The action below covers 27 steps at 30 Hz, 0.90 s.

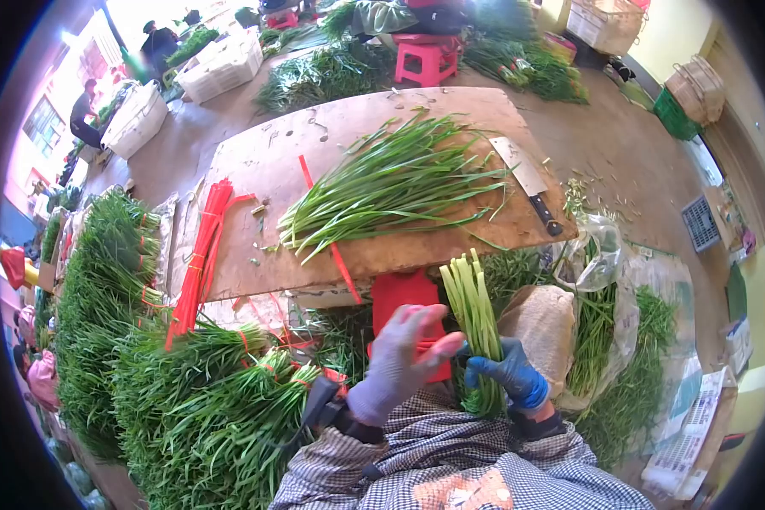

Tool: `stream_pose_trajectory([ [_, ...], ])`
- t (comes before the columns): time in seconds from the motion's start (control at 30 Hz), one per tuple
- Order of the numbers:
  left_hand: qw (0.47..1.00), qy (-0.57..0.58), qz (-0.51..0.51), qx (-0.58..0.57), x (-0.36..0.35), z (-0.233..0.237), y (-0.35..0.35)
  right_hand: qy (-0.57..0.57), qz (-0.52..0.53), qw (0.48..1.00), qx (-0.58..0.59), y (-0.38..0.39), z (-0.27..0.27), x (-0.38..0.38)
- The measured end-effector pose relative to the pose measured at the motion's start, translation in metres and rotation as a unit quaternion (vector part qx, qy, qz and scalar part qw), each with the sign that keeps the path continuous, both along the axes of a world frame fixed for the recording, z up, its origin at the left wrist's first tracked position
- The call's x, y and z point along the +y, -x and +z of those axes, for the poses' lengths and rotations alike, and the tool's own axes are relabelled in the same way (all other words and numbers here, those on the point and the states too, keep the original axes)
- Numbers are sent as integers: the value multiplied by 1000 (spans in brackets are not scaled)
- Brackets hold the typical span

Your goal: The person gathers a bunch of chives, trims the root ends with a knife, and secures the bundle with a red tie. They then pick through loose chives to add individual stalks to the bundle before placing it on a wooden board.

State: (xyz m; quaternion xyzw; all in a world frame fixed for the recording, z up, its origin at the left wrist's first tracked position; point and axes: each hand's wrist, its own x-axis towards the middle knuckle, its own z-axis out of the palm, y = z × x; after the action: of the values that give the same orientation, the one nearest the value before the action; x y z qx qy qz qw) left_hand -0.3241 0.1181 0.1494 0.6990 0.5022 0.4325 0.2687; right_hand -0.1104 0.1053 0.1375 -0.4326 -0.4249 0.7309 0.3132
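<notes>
My right hand (512,376), in a blue glove, is wrapped round a bunch of garlic chives (469,302), pale cut ends up, in front of the board. Just left of it my left hand (399,367), in a grey glove with pinkish fingertips, has its fingers apart and nothing in them. Ahead, a loose heap of chives (399,183) lies on the wooden board (255,187), across a red strip (345,274). A cleaver (523,174) with a black handle rests to the heap's right. Over the board's left edge hangs a bundle of red strips (202,255).
Tied chive bunches (204,408) are stacked at left. A red stool (404,297) shows under the board's front edge. At right are a clear plastic bag (616,314) of greens and a beige sack (540,327). Beyond the board stand a pink stool (427,59) and white crates (221,68); people work farther back.
</notes>
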Motion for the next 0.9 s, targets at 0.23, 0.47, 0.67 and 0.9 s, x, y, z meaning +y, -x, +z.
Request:
stream_pose_trajectory([
  [0.23, 976, 142, -38, -158, 9, -36, -24, 33, -18, 999, -14, 1, 6, 0],
  [0.47, 985, 125, -119, -30, -24, -12, -13, 10, -35, 999, 2, -9, -6, 9],
  [0.67, 994, 43, 79, 62, -34, -35, 37, -50, -64, 997, -18, -9, 2, 11],
  [0.9, 949, 216, 70, 220, -63, -64, 75, -11, 23, 1000, -8, -2, 11, 26],
])
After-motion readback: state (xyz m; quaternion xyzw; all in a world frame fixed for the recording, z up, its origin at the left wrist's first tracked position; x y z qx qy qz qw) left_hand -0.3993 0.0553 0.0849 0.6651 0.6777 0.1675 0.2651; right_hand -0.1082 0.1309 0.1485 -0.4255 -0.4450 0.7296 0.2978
